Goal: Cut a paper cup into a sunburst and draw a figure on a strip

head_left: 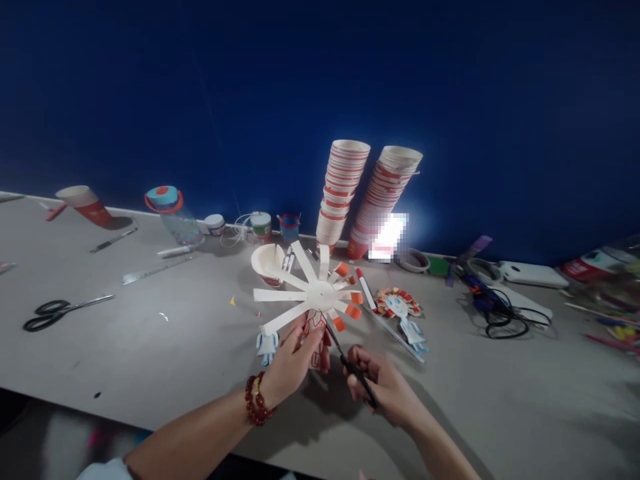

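My left hand (293,357) is closed around a paper piece with red outlines (315,331). Just above it is a paper cup cut into a flower of strips (320,295); the left strips stick out straight and white, while those on the right curl and show orange. Whether the two papers are joined I cannot tell. My right hand (377,380) grips black-handled scissors (356,373), whose blades point up to the red-outlined paper at the flower's lower edge. A small paper body cutout (267,347) lies left of my left hand. Right of the flower lies a finished-looking paper doll (399,307) with a red-and-yellow fringe.
Behind stand two tall stacks of paper cups (345,190) and a bright phone-like screen (389,237). A cut cup (269,261), a water bottle (173,213), a ruler (156,270) and second scissors (63,310) are leftward. Rightward lie black cords (505,320) and a white case (534,274).
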{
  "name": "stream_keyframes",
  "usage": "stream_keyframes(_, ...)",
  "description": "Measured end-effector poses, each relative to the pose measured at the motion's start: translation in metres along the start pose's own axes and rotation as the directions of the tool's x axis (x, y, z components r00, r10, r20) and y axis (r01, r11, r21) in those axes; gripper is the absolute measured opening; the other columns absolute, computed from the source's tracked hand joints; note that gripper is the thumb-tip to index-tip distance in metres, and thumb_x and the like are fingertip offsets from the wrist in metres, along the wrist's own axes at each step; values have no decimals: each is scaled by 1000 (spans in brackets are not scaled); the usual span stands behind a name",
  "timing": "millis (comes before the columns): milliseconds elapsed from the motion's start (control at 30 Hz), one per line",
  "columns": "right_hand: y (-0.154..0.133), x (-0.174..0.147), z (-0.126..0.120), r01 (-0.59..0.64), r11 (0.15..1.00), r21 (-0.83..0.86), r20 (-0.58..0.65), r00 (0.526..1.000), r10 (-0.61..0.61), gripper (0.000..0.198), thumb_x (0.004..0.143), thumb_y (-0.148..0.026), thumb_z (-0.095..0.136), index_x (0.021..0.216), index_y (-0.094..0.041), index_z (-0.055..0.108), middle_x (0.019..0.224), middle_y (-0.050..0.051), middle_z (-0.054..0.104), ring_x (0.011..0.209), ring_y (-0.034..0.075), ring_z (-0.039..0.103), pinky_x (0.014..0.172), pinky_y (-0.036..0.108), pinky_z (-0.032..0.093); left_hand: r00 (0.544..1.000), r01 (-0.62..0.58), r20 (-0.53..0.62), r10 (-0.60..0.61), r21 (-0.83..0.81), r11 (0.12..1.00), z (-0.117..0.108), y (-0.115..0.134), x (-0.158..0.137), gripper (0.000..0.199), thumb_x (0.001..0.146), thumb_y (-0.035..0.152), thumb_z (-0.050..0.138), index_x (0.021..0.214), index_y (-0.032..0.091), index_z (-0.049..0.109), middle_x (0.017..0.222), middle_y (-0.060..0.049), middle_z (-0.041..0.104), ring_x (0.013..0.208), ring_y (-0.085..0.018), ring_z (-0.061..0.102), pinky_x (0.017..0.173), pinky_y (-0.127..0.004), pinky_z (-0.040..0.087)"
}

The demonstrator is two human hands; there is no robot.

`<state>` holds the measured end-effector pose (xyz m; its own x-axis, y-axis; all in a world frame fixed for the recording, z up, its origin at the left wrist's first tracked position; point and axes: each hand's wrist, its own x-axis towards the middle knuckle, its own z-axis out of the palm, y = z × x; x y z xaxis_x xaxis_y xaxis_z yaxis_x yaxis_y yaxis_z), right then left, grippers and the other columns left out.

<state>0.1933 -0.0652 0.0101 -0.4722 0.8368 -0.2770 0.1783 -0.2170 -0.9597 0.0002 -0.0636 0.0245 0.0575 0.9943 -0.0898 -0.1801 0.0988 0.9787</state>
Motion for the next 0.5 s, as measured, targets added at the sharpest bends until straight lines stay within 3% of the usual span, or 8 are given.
stream_keyframes(233,-2,2,5,19,997,68,21,1000,-20,54,68,-69,70,72,-21,47,53,-5,55,38,5,37,35,16,29,995,30,94,-25,-52,998,5,0,-2,27,89,48,55,90,21,55,69,0,61,44,-13,54,47,-27,50)
stream_keyframes(500,9,6,2,90,996,6,23,996,-90,53,70,-68,71,70,-20,47,57,-5,49,46,7,40,40,18,29,997,29,65,-34,73,997,1,-4,-2,27,88,47,57,88,21,62,68,-2,65,50,-16,60,52,-29,54)
